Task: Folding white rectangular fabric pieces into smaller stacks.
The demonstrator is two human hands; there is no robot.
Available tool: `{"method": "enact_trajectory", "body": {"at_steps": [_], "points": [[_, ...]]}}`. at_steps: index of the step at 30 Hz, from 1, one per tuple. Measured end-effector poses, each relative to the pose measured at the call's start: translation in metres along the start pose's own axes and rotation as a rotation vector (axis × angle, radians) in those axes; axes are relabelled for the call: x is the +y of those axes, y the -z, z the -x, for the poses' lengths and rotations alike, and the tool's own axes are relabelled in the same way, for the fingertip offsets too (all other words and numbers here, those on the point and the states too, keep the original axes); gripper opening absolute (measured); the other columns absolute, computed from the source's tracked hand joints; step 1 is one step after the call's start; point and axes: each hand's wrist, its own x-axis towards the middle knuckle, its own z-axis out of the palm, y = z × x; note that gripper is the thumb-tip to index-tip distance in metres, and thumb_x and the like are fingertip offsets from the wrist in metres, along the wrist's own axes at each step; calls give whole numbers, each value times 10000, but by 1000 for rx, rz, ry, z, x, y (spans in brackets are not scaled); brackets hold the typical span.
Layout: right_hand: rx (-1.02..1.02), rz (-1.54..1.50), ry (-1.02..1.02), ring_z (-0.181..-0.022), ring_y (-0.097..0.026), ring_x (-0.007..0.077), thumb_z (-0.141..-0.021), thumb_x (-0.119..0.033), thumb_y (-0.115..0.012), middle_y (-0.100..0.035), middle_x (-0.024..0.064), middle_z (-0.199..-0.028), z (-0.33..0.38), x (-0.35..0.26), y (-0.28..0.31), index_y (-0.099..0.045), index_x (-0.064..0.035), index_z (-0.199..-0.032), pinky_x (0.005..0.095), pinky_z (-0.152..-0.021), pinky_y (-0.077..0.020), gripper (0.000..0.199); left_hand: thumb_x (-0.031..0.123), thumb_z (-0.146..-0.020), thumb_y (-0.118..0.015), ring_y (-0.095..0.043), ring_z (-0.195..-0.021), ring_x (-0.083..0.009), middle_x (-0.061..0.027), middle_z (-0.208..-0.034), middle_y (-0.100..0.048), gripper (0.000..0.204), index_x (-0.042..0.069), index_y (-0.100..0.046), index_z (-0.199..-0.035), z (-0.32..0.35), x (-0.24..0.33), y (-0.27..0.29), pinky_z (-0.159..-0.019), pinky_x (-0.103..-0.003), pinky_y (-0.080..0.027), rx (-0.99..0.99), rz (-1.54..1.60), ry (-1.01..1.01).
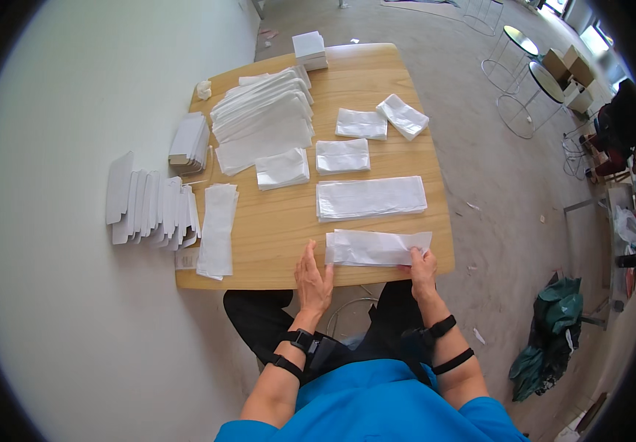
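A thin stack of long, flat, translucent white plastic bags (377, 249) lies along the near edge of the wooden table. My right hand (423, 271) grips its right end, thumb on top and fingers underneath. At the stack's left end my left hand (313, 278) stands with fingers stretched out, thumb close to the bags' corner. Just beyond lies another long stack of bags (370, 198). Farther back are folded bag bundles: one in the middle (343, 155), one to its left (282, 169), and two overlapping (361, 124) at the right.
A large fanned pile of white bags (263, 121) covers the table's (266, 243) far left. Flat white cartons (152, 206) stand along the left edge, beside a narrow bag stack (218, 230). Small white boxes (310, 50) sit at the back. Round stools (521, 40) stand beyond.
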Motion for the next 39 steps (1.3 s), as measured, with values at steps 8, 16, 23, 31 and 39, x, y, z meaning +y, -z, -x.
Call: {"method": "enact_trajectory", "body": {"at_steps": [8, 16, 23, 31, 39], "points": [[66, 79, 15, -795, -633, 202, -923, -186, -501, -631, 125, -924, -14, 6, 4, -583, 43, -1025, 347, -582, -584, 264, 132, -789, -682, -589, -895, -260, -112, -990, -611, 628, 35, -435, -1358, -19, 4, -22, -827, -379, -466, -33, 169, 307], [202, 308, 121, -787, -630, 282, -905, -212, -513, -625, 189, -814, -24, 9, 47, -570, 56, -932, 403, -674, -499, 276, 108, -835, -632, -595, -646, -157, -55, -741, -622, 355, 7, -559, -1168, -18, -11, -32, -627, -312, -491, 129, 337, 453], [289, 375, 151, -752, -632, 301, -905, -220, -517, -638, 204, -820, -15, -1, 49, -577, 45, -924, 417, -680, -486, 272, 129, -938, -574, -616, -635, -108, -51, -795, -662, 188, -22, -560, -1050, -6, -34, -20, -593, -247, -489, 100, 674, 735], [202, 319, 161, -658, -638, 249, -916, -205, -532, -633, 176, -775, -10, -7, 52, -587, 34, -918, 383, -577, -508, 246, 109, -968, -537, -646, -644, -115, -82, -805, -664, 153, -34, -545, -1021, 3, -53, 4, -557, -212, -512, 75, 872, 759], [75, 424, 322, -575, -565, 138, -907, -197, -603, -572, 87, -640, -13, -8, 53, -632, 12, -902, 335, -514, -483, 211, 209, -952, -545, -588, -1094, -291, -191, -1200, -573, 332, 14, -507, -1218, 2, -22, 23, -912, -424, -487, 184, -168, 251]]}}
